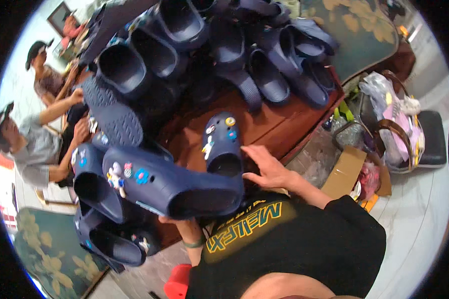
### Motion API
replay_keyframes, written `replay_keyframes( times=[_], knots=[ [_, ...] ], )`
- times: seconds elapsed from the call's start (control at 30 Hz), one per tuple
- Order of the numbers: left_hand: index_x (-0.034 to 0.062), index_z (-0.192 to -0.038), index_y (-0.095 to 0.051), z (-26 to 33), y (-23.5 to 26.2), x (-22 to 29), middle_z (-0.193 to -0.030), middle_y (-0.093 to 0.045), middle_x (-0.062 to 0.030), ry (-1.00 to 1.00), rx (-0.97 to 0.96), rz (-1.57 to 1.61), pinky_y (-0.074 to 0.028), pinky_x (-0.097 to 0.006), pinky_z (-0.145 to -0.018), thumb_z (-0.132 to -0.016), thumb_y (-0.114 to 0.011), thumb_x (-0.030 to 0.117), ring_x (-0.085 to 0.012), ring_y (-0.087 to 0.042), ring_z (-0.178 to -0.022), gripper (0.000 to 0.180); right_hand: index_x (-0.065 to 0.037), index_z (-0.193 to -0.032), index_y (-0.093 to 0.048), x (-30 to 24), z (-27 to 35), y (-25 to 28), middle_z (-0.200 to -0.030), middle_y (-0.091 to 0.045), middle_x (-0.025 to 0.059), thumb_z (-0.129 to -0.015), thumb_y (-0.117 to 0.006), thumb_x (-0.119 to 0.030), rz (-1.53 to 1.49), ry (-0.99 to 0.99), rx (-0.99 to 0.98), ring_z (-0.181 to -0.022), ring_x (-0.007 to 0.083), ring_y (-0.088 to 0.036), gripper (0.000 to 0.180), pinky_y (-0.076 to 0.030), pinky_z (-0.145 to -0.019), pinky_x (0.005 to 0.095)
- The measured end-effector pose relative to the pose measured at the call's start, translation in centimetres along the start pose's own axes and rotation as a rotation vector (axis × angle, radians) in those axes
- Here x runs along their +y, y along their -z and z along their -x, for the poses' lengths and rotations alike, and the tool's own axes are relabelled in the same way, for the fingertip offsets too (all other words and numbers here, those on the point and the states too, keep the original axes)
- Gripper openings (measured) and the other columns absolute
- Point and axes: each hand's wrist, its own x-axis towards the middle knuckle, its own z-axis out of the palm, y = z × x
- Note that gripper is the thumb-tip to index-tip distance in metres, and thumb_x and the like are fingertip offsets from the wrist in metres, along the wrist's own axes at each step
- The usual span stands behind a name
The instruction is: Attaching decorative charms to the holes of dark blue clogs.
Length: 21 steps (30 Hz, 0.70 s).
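A navy clog (134, 177) with colourful charms on its toe is raised close in front of me. My left hand (170, 220) grips it from beneath; most of the fingers are hidden behind the shoe. Another navy clog (223, 144), with white, yellow and blue charms, lies on the reddish-brown table (184, 127). Beside its heel is my right hand (268, 168), open, thumb and fingers apart and nothing held. Whether the fingertips touch that clog, I cannot tell.
Plain navy clogs (224, 45) are heaped across the table's far side. Decorated clogs (97, 192) are stacked at the left. Two people (27, 144) work along the left side. At right are a cardboard box (345, 172), a bag (396, 127) and a patterned chair back (354, 35).
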Motion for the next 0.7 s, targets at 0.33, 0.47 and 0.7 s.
replay_keyframes(
  times=[0.33, 0.47, 0.7],
  knots=[
    [-0.0011, -0.141, -0.025, -2.8, -0.9, 1.7, -0.134, -0.043, -0.0208, 0.07, 0.331, -0.203, -0.035, -0.043, -0.104, -0.088, -0.041, 0.034, -0.0311, -0.046, -0.12, 0.065, 0.014, -0.136, -0.028, -1.0, -3.1, -2.1, -0.084, -0.064, 0.0308, -0.088, -0.051, -0.049, 0.052, -0.446, -0.137, -0.081, 0.0467, -0.063, 0.082, -0.049, -0.078, 0.0532],
    [-0.0024, -0.142, -0.02, -1.7, -3.1, 0.4, -0.135, -0.041, -0.0232, 0.105, 0.496, -0.282, -0.035, -0.044, -0.104, -0.093, -0.038, 0.041, -0.033, -0.045, -0.12, 0.068, 0.007, -0.105, -0.058, 3.5, -2.5, -1.2, -0.108, -0.058, 0.0301, -0.085, -0.051, -0.018, 0.255, -0.275, -0.033, -0.073, 0.0412, -0.063, 0.033, -0.052, -0.069, 0.049],
    [-0.0043, -0.145, -0.014, -4.1, -4.4, 1.0, -0.137, -0.038, -0.0268, 0.054, 0.816, -0.352, -0.034, -0.046, -0.104, -0.099, -0.032, 0.05, -0.0359, -0.044, -0.121, 0.073, 0.005, -0.123, -0.052, 5.0, 3.1, 10.6, -0.109, -0.064, 0.0172, -0.09, -0.044, -0.016, -0.378, -0.548, 0.242, -0.103, 0.023, -0.059, 0.04, -0.045, -0.093, 0.0357]
  ],
)
